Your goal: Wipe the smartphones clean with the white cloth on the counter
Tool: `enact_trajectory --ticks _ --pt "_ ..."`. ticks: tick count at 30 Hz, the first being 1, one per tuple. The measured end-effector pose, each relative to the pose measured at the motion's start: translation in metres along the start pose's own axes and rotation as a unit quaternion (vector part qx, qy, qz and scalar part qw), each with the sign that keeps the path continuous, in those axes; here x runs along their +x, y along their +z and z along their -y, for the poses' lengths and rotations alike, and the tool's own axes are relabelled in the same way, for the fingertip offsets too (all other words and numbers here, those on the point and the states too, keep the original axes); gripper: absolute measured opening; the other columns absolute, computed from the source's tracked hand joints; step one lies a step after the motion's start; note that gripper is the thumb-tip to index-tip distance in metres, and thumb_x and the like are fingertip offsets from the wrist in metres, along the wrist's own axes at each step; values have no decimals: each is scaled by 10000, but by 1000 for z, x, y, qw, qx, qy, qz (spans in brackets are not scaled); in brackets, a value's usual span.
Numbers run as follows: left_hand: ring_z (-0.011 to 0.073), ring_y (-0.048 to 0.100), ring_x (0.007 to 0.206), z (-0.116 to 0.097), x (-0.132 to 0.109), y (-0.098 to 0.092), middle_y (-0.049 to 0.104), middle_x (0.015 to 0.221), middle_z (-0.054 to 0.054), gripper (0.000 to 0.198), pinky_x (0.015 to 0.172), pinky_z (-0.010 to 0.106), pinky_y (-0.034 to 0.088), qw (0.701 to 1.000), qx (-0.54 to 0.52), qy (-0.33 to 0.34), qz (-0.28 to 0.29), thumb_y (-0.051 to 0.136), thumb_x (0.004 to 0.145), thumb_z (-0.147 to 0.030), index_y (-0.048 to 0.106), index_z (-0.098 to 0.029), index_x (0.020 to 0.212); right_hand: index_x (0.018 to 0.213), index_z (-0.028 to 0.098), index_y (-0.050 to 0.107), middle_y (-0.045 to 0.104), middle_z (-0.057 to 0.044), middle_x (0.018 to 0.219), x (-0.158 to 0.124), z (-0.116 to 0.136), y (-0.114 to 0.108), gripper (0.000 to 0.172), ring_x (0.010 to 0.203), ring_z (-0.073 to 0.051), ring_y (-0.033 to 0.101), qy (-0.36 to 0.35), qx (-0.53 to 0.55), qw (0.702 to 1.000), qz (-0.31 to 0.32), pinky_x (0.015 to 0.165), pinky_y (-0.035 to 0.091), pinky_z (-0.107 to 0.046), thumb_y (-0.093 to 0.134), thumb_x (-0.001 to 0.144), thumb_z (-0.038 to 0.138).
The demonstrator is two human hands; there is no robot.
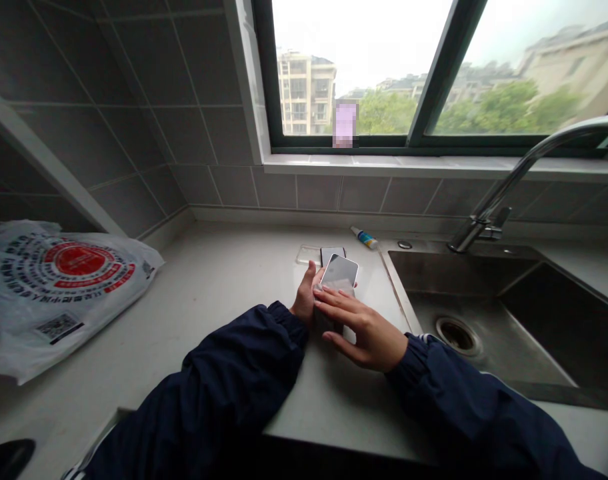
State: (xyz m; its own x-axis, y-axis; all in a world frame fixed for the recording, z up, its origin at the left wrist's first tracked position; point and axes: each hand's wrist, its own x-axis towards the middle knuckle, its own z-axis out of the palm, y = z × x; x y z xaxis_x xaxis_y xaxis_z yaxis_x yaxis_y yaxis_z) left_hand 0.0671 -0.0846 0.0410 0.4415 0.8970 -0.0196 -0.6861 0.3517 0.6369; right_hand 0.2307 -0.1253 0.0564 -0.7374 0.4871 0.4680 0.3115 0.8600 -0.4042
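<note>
My left hand [305,293] is closed around a smartphone [340,270] from below and the left side, its thumb pointing up. The phone is tilted, with its grey, reflective face turned up. Over its lower part lies my right hand [367,330], fingers stretched and close together, pressing a thin whitish wipe [340,287] onto the face. Part of the wipe hangs below the palm; the rest is hidden by the fingers. Just behind the phone, a flat dark-edged rectangle [329,254] and a clear phone case [308,254] lie on the counter.
On the white counter [224,267], a small white-and-blue tube [365,238] lies near the back wall. A steel sink [484,320] with a chrome faucet [494,183] is at the right. A printed white plastic bag [69,287] sits at the left. Behind is a window.
</note>
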Motion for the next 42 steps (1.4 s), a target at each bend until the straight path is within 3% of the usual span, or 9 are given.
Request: enact_trajectory --ticks 5,11,16,22,27,32,37,42 --pt "333 736 1018 1 1 -2 731 1160 233 886 985 482 531 1000 -22 3 1 398 933 -766 479 -94 1506 1629 197 310 320 -152 1669 2 2 -4 734 1572 -326 227 9 -12 999 49 1249 302 -601 617 971 309" --pt "300 741 964 2 -1 3 736 1123 190 883 995 480 516 1000 -27 1 -14 317 949 -775 390 -152 1571 1644 163 249 282 -173 1681 2 -5 -2 776 1579 -341 189 26 -49 997 57 1249 294 -607 613 985 350" --pt "274 731 994 4 -3 3 729 1123 148 812 1024 461 499 999 -51 -2 14 293 971 -748 429 -194 1549 1641 189 263 275 -158 1689 0 -10 1 742 1582 -348 181 35 -75 996 26 1235 299 -636 593 999 360" --pt "348 648 1224 3 -5 -1 679 1276 232 1012 1100 490 444 992 -59 -95 56 241 894 -855 490 -82 1498 1628 216 304 296 -145 1687 1 -9 -2 690 1583 -330 196 50 -94 994 -28 1237 313 -624 580 1006 332" --pt "316 628 1271 7 -5 3 656 1364 172 807 1088 455 470 996 -5 -58 65 307 977 -737 467 -186 1546 1600 193 357 298 -160 1686 2 -13 -6 618 1586 -321 197 75 -110 987 -94 1245 314 -614 545 1024 313" --pt "284 728 993 13 -6 1 678 1331 145 727 823 370 579 992 93 -27 86 465 966 -675 448 -265 1566 1552 202 407 321 -154 1680 2 -13 -10 545 1584 -322 212 106 -132 976 -136 1239 321 -624 522 1032 322" --pt "209 678 682 16 -8 -2 744 1052 141 754 627 305 534 987 130 -29 95 574 921 -659 485 -244 1544 1493 190 454 326 -155 1679 2 -13 -15 471 1584 -315 220 123 -146 967 -166 1245 307 -619 491 1042 320" --pt "216 653 629 15 -9 -4 733 884 113 792 617 318 520 980 167 -36 103 625 899 -639 458 -234 1558 1521 201 418 291 -149 1693 2 -16 -16 491 1588 -315 204 136 -149 961 -192 1245 301 -618 467 1049 326"
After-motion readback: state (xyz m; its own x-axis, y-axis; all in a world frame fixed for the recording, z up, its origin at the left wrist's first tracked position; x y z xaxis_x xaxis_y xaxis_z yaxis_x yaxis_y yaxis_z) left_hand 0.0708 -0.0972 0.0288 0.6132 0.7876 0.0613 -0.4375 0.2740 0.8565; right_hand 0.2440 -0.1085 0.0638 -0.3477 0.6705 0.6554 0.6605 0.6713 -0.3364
